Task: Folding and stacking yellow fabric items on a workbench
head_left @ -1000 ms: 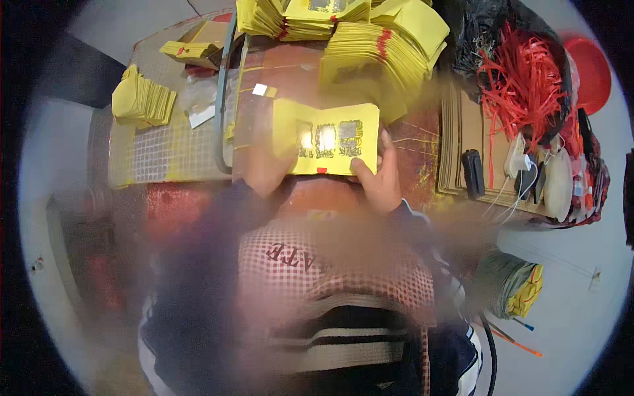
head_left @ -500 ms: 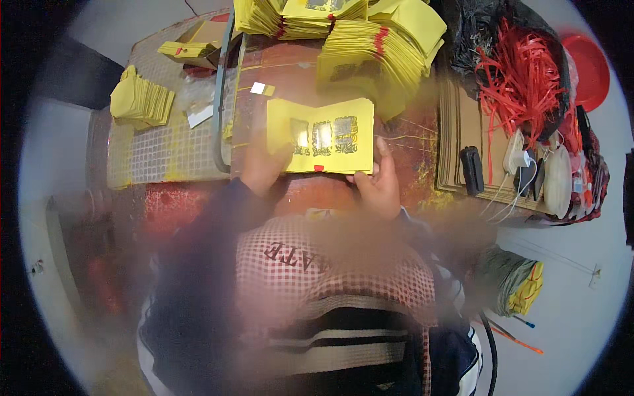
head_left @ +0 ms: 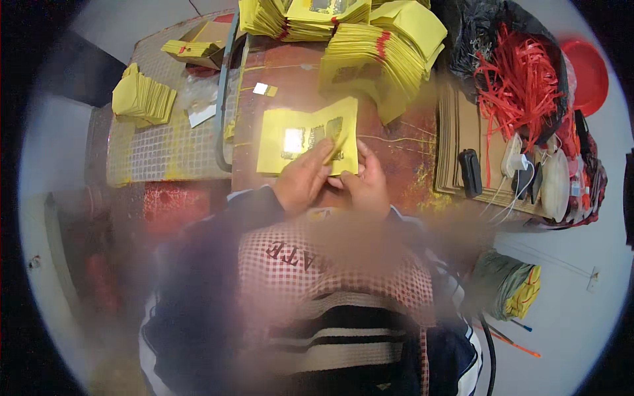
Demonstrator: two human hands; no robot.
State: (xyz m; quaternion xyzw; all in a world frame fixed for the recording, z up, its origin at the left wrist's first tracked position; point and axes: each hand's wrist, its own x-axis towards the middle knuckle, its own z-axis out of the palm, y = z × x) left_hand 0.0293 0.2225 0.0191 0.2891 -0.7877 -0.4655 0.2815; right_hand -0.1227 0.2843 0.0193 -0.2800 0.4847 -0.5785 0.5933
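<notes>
Since half a second ago, the left hand (head_left: 302, 177) has crossed from the left edge of the yellow sheets (head_left: 272, 142) to their lower middle. At far left, a fanned yellow stack (head_left: 142, 99) lies on a grid-patterned panel (head_left: 175, 150). The sheets stand open over the surface (head_left: 396, 153); left fingers lie across the print, whether gripping I cannot tell; the right hand (head_left: 366, 186) pinches the lower right edge. Red strips (head_left: 518, 79) heap farther right.
</notes>
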